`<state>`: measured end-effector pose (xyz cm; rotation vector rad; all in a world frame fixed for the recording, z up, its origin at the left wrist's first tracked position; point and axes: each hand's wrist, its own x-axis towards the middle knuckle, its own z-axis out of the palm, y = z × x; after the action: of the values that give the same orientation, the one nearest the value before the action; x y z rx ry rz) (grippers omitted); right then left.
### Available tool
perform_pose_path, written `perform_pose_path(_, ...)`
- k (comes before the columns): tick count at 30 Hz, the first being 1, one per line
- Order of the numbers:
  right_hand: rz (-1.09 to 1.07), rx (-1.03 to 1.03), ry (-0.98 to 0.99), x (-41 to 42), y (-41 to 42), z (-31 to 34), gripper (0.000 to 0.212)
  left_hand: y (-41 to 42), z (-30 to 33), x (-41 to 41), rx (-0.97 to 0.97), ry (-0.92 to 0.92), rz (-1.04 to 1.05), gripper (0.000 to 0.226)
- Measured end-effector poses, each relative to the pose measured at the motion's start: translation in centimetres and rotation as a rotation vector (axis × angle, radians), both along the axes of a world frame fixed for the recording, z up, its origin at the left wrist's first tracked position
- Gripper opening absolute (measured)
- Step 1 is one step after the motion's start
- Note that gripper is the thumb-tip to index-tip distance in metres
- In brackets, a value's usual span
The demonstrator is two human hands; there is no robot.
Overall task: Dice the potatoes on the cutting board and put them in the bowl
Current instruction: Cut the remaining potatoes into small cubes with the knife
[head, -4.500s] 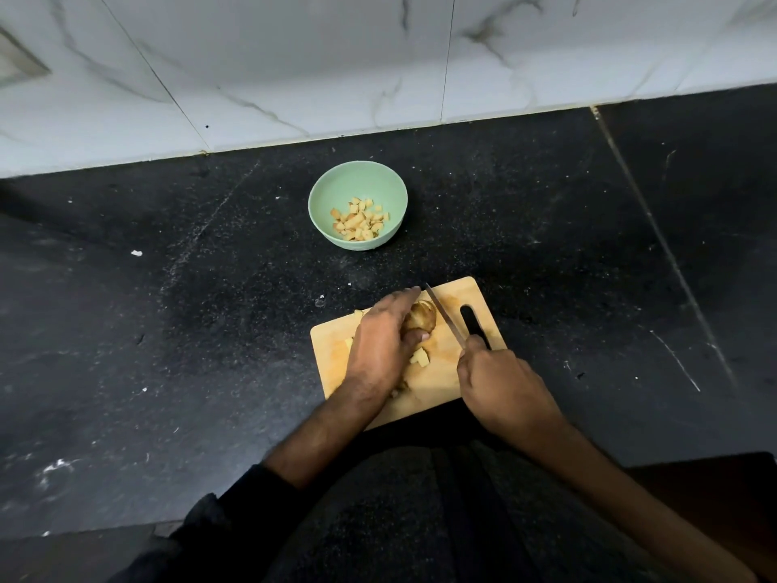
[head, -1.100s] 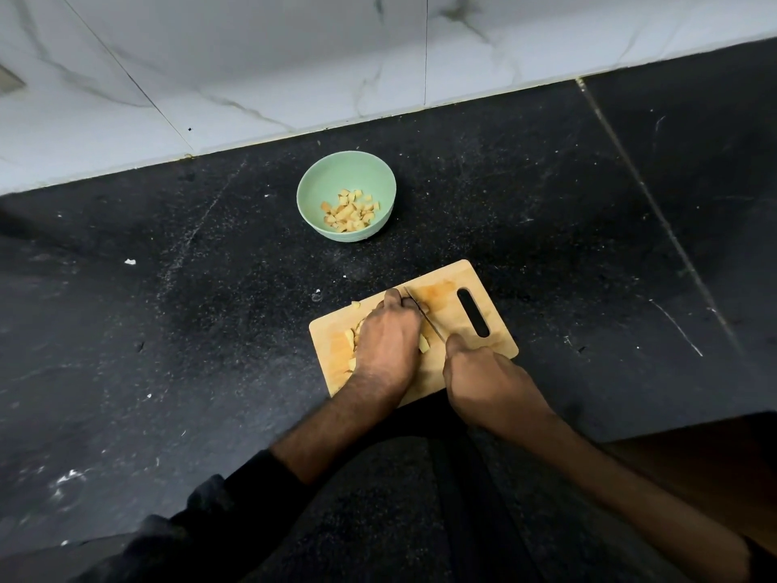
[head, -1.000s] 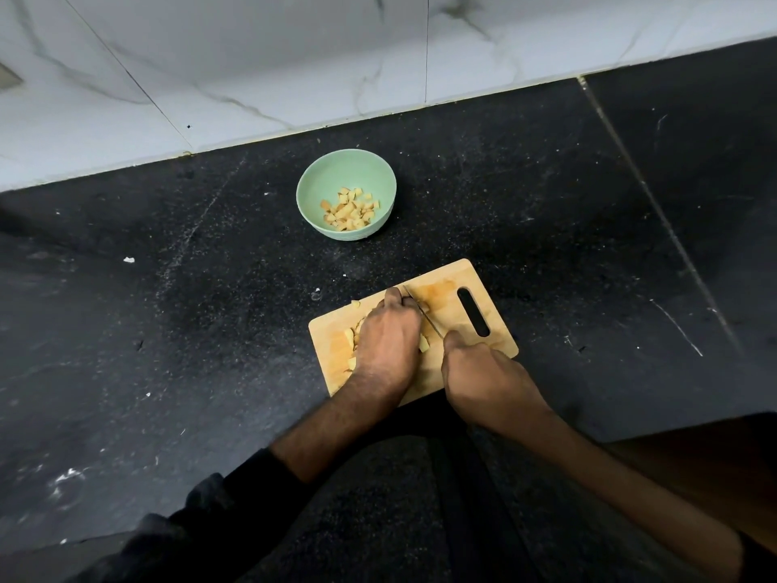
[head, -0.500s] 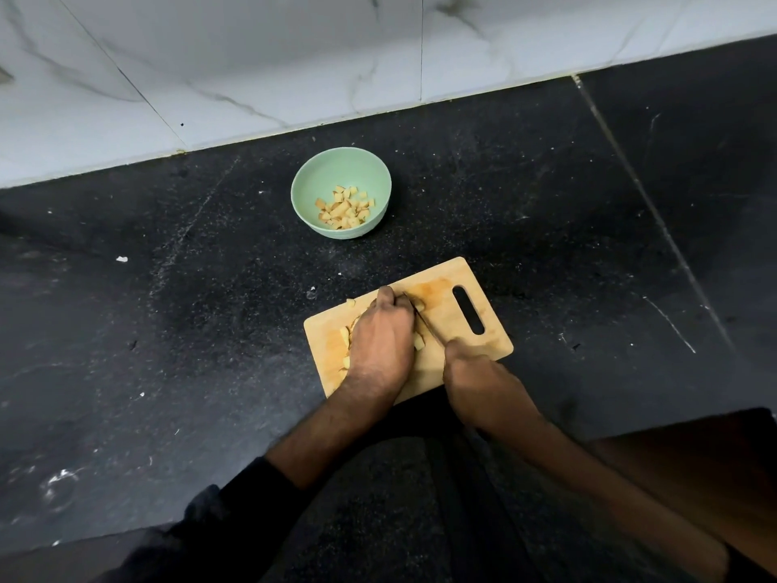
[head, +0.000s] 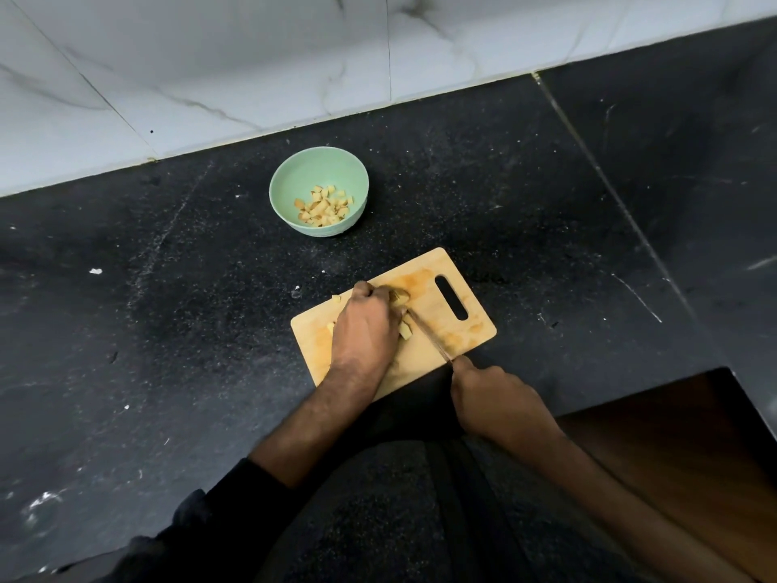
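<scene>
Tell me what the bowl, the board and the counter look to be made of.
Bowl: matte mint green, probably plastic or melamine; uniform colour, no glaze shine.
Board: pale wood or bamboo, unvarnished, with stains.
Counter: dark speckled stone, likely granite, dull finish.

Dim, soft-focus view with wide-angle bending at the edges.

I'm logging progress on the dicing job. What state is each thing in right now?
Bowl: upright on the counter, partly filled with potato cubes.
Cutting board: flat on the counter, cut pieces on it.
Potato: partly cut, held down on the board.
Knife: blade down at the potato.
Left hand: holds the potato.
Right hand: grips the knife.
</scene>
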<state>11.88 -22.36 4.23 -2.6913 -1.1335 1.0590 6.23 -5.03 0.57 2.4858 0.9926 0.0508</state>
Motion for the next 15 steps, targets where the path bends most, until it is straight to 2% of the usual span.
perform_pose_path(7,-0.039,0.2,-0.07,-0.5,2.3,0.9,0.016,0.5,-0.2,-0.7,0.017,-0.029,0.008,0.019)
perform_pose_path(15,0.018,0.176,-0.103,-0.8,3.4,0.5,0.019,0.2,0.2,-0.5,0.027,-0.019,0.011,0.016)
